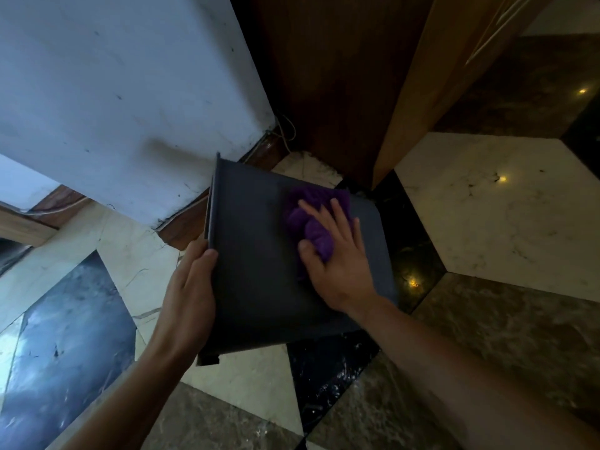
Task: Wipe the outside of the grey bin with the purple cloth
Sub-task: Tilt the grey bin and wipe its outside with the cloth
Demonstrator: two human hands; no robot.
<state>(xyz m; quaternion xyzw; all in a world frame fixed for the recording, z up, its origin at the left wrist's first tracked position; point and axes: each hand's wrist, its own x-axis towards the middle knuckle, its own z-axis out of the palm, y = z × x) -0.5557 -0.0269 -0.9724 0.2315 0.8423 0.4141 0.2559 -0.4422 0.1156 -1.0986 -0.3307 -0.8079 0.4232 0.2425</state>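
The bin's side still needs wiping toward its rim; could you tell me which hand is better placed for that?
The right hand: it lies flat on the purple cloth, pressed against the bin. The left hand grips the rim edge, steadying it.

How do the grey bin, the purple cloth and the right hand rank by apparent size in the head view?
1. grey bin, clearly largest.
2. right hand and purple cloth: look alike; the hand hides part of the cloth, so no ranking.

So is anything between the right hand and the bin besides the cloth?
No. The right hand presses the cloth flat on the bin, and the left hand only grips the rim.
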